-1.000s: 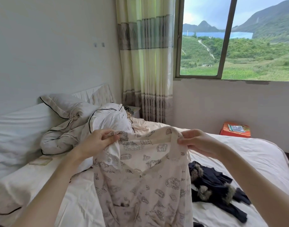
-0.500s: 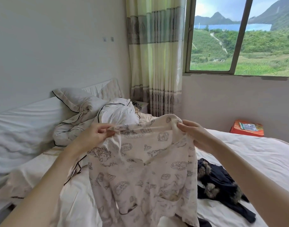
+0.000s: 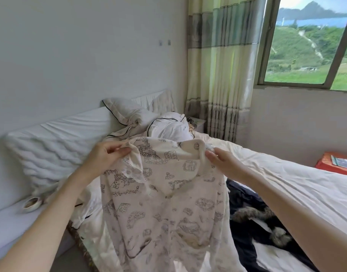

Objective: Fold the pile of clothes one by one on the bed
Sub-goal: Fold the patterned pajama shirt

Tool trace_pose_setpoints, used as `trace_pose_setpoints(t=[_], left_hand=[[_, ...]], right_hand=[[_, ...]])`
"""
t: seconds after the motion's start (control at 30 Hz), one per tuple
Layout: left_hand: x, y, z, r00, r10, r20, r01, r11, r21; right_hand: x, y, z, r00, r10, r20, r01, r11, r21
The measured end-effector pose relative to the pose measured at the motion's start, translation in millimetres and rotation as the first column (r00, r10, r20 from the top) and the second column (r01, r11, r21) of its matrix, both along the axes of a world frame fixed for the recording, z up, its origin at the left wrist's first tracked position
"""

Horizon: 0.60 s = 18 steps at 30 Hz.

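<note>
Bed (image 3: 276,179): covered with a cream sheet, creased; the view is filled by it from the lower centre to the right edge.
Headboard side: a white padded panel (image 3: 56,146) is seen along the left wall, with white black-piped pillows (image 3: 129,114) and bunched bedding (image 3: 170,126) beyond it.
Room: pale wall on the left, striped green-cream curtain (image 3: 221,71) in the corner, window (image 3: 310,46) with green hills at upper right.
Extras: an orange box (image 3: 329,163) is seen past the far edge of the bed; a small round dish (image 3: 32,203) lies on the ledge at lower left.
Dark garment (image 3: 255,218): navy, fur-trimmed, crumpled on the sheet, just right of the held shirt.
Printed shirt (image 3: 164,203): cream with grey line drawings, held up above the bed, hanging down from the collar.
Left hand (image 3: 103,160): grip clenched on the shirt's left collar edge, fabric pinched under the thumb.
Right hand (image 3: 225,165): grip clenched on the right collar edge; the shirt is stretched between both hands.
</note>
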<state>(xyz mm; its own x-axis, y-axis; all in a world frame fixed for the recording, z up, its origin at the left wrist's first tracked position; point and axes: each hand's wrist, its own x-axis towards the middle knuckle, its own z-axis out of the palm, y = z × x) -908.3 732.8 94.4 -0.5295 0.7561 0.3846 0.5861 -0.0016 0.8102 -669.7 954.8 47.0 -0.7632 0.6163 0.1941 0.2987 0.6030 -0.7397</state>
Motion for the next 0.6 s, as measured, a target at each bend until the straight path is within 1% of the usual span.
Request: trace_pose_setpoints(t=[0.03,0.1,0.17,0.2,0.23,0.27,0.3,0.33,0.37,0.4,0.43,0.47,0.5,0.53,0.57,0.6], left_hand=[[-1,-8,1,1.0,0.017,-0.014,-0.017,1.0,-0.013],[-3,-26,4,0.999,0.047,-0.022,-0.047,0.998,-0.029],[-4,-44,6,0.994,0.089,-0.059,-0.091,0.995,-0.029],[-4,-53,7,0.99,0.118,-0.08,-0.12,0.992,-0.027],[-3,-60,7,0.985,0.146,-0.092,-0.149,0.988,-0.025],[-2,-67,7,0.983,0.162,-0.091,-0.165,0.986,-0.024],[-1,-73,6,0.98,0.175,-0.093,-0.178,0.984,-0.02],[-1,-80,4,0.979,0.19,-0.08,-0.192,0.981,-0.018],[-1,-87,1,0.978,0.201,-0.059,-0.202,0.979,-0.017],[-1,-93,-1,0.978,0.208,-0.026,-0.208,0.978,-0.017],[0,-100,-2,0.978,0.209,0.012,-0.209,0.978,-0.016],[2,-105,-4,0.976,0.211,0.051,-0.211,0.977,-0.016],[3,-109,-6,0.974,0.215,0.075,-0.214,0.977,-0.02],[4,-113,-7,0.971,0.222,0.088,-0.22,0.975,-0.028],[5,-116,-9,0.969,0.229,0.09,-0.226,0.973,-0.038],[6,-119,-10,0.967,0.234,0.096,-0.231,0.972,-0.044]], right_hand=[[-6,-3,-4,0.999,-0.022,-0.035,0.023,0.999,0.028],[-16,-11,-10,0.992,-0.016,-0.128,0.023,0.998,0.058],[-22,-19,-12,0.982,0.036,-0.186,-0.016,0.994,0.108],[-24,-23,-12,0.98,0.078,-0.185,-0.058,0.992,0.114],[-24,-26,-10,0.975,0.121,-0.186,-0.109,0.991,0.075],[-22,-29,-8,0.966,0.166,-0.196,-0.177,0.983,-0.04],[-20,-33,-5,0.949,0.223,-0.222,-0.272,0.936,-0.224],[-18,-33,-4,0.92,0.297,-0.255,-0.383,0.822,-0.422],[-14,-32,-3,0.883,0.357,-0.303,-0.468,0.669,-0.578],[-11,-32,-3,0.852,0.407,-0.331,-0.517,0.545,-0.66],[-8,-34,-2,0.828,0.448,-0.337,-0.537,0.463,-0.705],[-6,-36,-3,0.81,0.484,-0.33,-0.545,0.416,-0.728],[-4,-39,-5,0.801,0.509,-0.314,-0.542,0.395,-0.742],[-3,-42,-5,0.8,0.525,-0.291,-0.532,0.393,-0.75],[-2,-45,-5,0.81,0.528,-0.256,-0.509,0.415,-0.754],[-2,-48,-5,0.825,0.524,-0.213,-0.483,0.457,-0.747]])
